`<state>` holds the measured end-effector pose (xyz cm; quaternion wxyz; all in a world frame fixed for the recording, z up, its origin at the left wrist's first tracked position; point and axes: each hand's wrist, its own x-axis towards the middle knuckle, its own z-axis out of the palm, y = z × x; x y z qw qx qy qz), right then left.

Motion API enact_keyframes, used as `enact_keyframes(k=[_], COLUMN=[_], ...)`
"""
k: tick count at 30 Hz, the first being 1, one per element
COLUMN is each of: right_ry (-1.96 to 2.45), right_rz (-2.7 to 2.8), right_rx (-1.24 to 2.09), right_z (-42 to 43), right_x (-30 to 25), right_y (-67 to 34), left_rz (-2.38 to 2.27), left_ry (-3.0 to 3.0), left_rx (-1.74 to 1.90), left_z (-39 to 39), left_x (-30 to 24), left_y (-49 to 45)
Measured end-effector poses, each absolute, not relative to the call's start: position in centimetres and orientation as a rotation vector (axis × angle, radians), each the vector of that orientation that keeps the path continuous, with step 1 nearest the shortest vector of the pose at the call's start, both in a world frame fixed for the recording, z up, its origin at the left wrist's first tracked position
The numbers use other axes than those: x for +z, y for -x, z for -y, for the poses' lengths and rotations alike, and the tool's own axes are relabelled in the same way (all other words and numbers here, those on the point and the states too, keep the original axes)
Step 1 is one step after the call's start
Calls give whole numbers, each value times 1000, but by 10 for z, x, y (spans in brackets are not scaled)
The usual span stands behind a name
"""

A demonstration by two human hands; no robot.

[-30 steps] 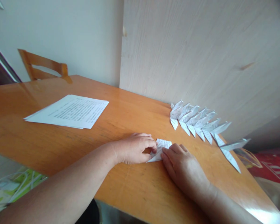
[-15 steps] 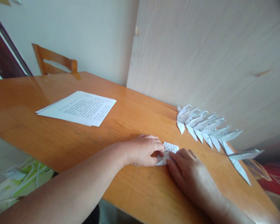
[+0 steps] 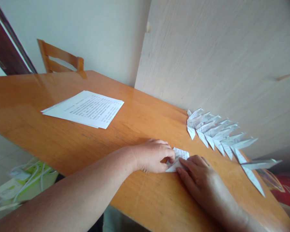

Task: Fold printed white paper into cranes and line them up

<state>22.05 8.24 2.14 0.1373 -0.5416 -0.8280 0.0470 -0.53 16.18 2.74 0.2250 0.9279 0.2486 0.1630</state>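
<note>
A small folded piece of printed paper (image 3: 181, 154) lies on the wooden table between my hands. My left hand (image 3: 154, 156) is closed on its left side, thumb and index finger pinching the edge. From the right, the fingertips of my right hand (image 3: 198, 174) press down on the paper's lower right part, fingers held together. Part of the paper is hidden under the fingers. To the right stands a row of folded paper pieces (image 3: 215, 130) with pointed ends, nested into one another. One more pointed folded piece (image 3: 252, 177) sits at the row's near end.
A stack of printed sheets (image 3: 87, 109) rests on the table (image 3: 145, 112) to the left. Behind are a wooden chair (image 3: 60, 56) and a pale wood panel (image 3: 207, 48). Below the table's left edge are white cables (image 3: 33, 177) on a green and white object.
The camera view has turned slightly, so everything sits a little further right in it. Both hands stay on the folded paper with almost the same hold.
</note>
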Motion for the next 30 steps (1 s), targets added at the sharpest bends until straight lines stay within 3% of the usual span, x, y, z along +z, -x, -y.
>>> enact_keyframes(k=[30], right_ry=[1738], right_rz=[2359], right_rx=[-134], right_z=[-77], right_x=[24], right_y=[-197], left_rz=[-669], left_ry=[-2567], left_rx=[369], left_z=[-164], left_x=[31], left_y=[8])
